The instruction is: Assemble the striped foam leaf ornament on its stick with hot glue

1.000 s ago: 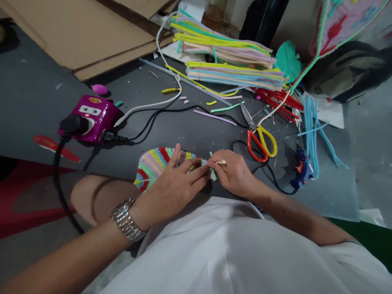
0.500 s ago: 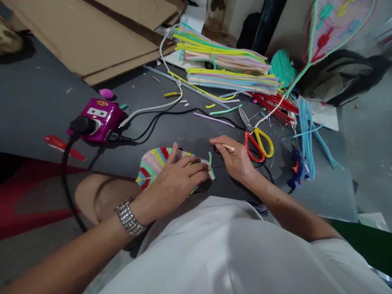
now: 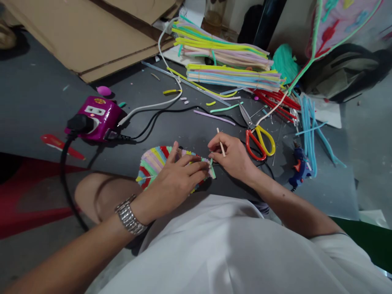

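Note:
A striped, multicoloured piece made of fuzzy strips (image 3: 153, 161) lies at the table's near edge. My left hand (image 3: 176, 175) rests over it with fingers spread, covering its middle. At the piece's right end is a short green strip (image 3: 212, 169). The thumb and forefinger of my right hand (image 3: 231, 155) are at the top of that strip, and a short pale stick (image 3: 221, 141) stands up between the fingers of the same hand. Just right of my right hand lie scissors (image 3: 252, 130) with one red and one yellow handle.
A purple power block (image 3: 99, 116) with cables sits at left. Bundled fuzzy strips (image 3: 232, 77) lie at the back, beside cardboard (image 3: 101, 41). Blue strips (image 3: 308, 134) and a blue glue gun (image 3: 298, 167) are at right, a red-handled tool (image 3: 58, 143) at far left.
My right hand has moved slightly left to the green strip. The pale stick has turned from lying nearly flat to pointing up. My left hand has hardly moved.

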Motion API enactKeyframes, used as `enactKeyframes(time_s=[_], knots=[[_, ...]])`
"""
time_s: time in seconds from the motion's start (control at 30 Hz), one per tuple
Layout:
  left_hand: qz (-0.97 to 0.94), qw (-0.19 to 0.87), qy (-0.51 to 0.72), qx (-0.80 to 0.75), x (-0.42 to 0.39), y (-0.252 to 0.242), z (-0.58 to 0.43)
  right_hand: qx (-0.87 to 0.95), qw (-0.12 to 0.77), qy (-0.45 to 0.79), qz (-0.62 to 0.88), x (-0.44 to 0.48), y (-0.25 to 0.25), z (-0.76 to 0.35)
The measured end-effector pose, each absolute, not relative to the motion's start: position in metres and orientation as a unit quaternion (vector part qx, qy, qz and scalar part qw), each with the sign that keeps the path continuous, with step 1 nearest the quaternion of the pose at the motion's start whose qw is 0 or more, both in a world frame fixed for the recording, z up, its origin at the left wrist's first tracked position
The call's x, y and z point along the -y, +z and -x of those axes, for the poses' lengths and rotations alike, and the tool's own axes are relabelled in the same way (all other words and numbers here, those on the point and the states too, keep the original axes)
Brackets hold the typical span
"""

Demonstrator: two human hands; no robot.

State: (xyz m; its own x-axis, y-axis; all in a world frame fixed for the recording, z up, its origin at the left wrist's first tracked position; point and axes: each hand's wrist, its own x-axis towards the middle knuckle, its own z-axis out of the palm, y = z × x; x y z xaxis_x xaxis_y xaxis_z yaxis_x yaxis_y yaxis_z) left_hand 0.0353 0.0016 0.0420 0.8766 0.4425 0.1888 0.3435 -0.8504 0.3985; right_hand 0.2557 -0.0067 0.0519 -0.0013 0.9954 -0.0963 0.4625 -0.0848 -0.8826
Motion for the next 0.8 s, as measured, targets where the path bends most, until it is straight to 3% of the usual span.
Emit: enactKeyframes(time_s=[0.8], knots=[[-0.930, 0.192, 0.184, -0.254, 0.001, 0.042, -0.041, 0.620, 0.344, 0.343, 0.616, 0.007, 0.048, -0.249]])
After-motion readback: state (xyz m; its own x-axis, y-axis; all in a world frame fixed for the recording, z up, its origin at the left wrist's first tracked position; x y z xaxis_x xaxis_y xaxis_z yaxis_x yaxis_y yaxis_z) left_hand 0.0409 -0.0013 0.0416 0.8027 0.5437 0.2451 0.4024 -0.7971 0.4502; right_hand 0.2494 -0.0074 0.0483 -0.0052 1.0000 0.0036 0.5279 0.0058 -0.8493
